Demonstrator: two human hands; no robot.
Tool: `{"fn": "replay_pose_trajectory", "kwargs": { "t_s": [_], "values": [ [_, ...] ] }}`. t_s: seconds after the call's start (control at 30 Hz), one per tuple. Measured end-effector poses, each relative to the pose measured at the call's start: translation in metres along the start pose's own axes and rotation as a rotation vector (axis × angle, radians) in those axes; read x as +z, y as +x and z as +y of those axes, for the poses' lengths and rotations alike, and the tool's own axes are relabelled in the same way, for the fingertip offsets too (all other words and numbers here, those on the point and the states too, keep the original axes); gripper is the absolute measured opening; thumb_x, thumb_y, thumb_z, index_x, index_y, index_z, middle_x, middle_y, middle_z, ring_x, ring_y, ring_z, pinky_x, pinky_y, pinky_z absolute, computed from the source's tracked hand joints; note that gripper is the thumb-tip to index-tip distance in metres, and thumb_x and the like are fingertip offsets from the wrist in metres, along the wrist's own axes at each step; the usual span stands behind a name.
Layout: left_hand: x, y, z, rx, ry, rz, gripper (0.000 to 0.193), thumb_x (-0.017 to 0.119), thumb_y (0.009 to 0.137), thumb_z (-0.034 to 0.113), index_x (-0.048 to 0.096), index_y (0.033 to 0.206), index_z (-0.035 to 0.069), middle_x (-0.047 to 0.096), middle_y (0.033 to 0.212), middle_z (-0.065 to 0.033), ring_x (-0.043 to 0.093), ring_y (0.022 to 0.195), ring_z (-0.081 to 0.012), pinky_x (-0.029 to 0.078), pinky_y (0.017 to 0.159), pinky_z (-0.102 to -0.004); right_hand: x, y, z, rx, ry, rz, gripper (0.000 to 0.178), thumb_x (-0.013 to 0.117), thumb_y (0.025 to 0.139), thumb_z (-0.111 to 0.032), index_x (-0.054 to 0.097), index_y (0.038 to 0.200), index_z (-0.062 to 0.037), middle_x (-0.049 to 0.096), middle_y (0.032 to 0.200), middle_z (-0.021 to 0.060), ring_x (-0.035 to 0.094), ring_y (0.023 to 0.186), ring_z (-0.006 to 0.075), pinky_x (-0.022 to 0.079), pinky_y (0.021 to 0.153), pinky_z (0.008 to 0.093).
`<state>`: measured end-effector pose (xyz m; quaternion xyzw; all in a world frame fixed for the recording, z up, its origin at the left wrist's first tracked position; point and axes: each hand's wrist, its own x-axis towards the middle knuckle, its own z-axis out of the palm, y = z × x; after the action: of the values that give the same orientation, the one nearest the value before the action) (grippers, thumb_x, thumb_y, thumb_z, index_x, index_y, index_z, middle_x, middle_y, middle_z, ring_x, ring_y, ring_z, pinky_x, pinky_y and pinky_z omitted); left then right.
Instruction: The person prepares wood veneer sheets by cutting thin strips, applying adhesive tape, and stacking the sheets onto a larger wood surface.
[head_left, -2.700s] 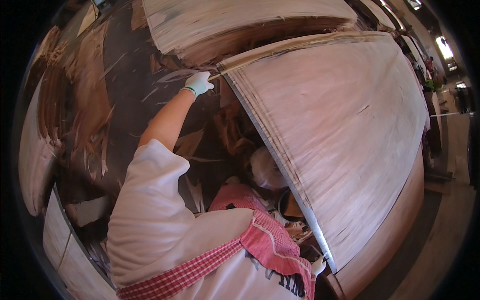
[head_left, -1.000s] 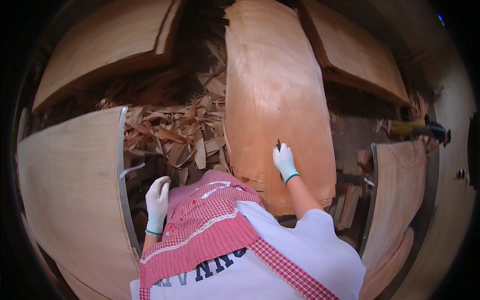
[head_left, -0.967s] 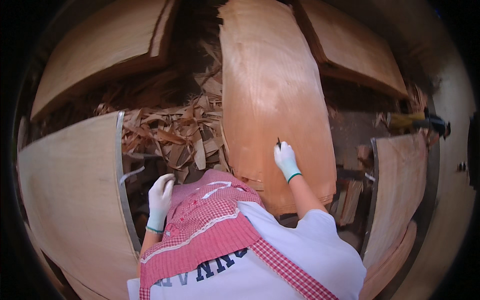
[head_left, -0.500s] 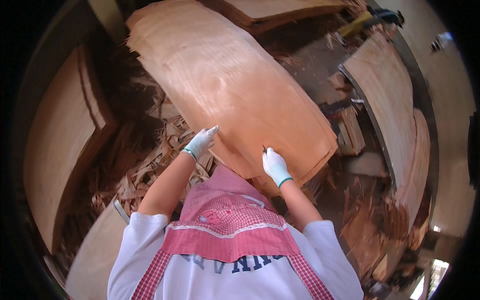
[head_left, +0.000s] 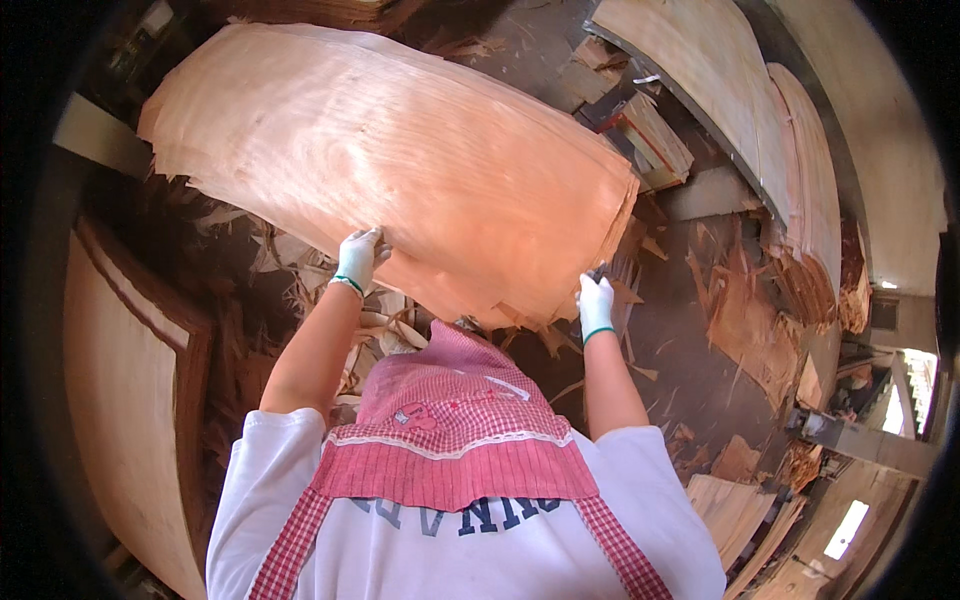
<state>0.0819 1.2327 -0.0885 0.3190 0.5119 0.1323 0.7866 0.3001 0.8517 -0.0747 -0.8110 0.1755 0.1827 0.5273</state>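
A stack of thin, reddish-brown wood veneer sheets [head_left: 400, 150] lies in front of me, its edges ragged. My left hand [head_left: 360, 258], in a white glove with a green cuff, is closed at the near edge of the top sheet, fingertips over it. Close to the stack's near right corner is my right hand [head_left: 596, 302], gloved the same way. Its fingers are closed around a small dark tool [head_left: 597, 271], mostly hidden by the glove, so its exact kind is unclear.
Torn veneer strips [head_left: 280, 255] litter the floor beside and under the stack. To the left stands another veneer stack [head_left: 125, 400]; a long curved stack [head_left: 700, 80] is at the far right. Broken veneer pieces [head_left: 755, 335] lie on the right. A bundle of wood pieces [head_left: 650, 140] sits beyond the stack.
The view has turned, so the stack appears more crosswise. My right hand, with the dark tool, has moved from over the top sheet to its right corner. My left hand stays at the near edge.
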Motion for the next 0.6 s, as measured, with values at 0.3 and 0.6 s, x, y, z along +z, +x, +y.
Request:
{"fn": "replay_pose_trajectory", "kwargs": {
  "t_s": [0.3,0.6],
  "values": [
    [0.001,0.002,-0.025,0.112,0.133,0.04,0.015,0.059,0.092,0.012,0.058,0.098,-0.002,0.061,0.077,-0.0068,0.059,0.056,-0.0135,0.049,0.05,-0.0224,-0.004,0.007,0.008,0.02,0.015,0.159,0.009,0.06,0.088,-0.016,0.056,0.094,-0.0103,0.05,0.062,0.0003,0.045,0.04,0.0127,0.033,0.035,0.0265],
    [0.014,-0.007,-0.034,-0.07,-0.167,-0.248,0.027,0.061,0.092,0.019,0.055,0.111,0.001,0.061,0.107,-0.0099,0.061,0.089,-0.0196,0.054,0.079,-0.0316,0.021,-0.056,0.011,0.076,-0.028,-0.04,0.014,0.058,0.089,-0.017,0.056,0.096,-0.0059,0.051,0.062,0.0025,0.047,0.041,0.013,0.035,0.035,0.0275]
  ]
}}
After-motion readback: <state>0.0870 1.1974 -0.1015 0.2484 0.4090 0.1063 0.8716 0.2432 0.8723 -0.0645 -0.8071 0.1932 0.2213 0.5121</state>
